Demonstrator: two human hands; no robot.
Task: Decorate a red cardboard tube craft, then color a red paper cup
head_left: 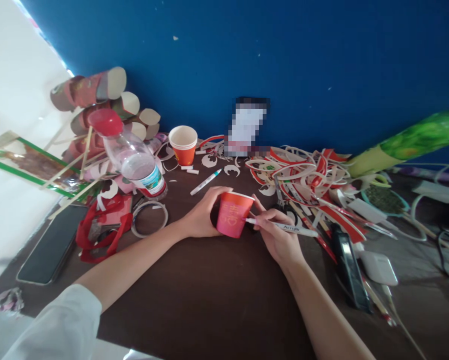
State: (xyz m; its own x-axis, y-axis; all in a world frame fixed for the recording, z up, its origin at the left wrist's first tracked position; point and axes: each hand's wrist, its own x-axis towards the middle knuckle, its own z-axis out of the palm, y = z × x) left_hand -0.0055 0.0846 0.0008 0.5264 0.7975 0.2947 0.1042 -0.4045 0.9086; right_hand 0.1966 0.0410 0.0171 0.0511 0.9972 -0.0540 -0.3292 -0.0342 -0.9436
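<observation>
Steadying the red cup (232, 214) at the middle of the frame on the bench (217, 295), the left hand (204, 215) is grasping its side while the right hand (277, 235) is pinching a white marker (284, 227), tip touching the cup wall; slow, light strokes seem wisest.

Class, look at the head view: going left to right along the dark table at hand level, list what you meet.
Phone → red ribbon → left hand → red paper cup → white marker in the right hand → white box.

Blue wall (322, 65), dark brown table (217, 295)
</observation>
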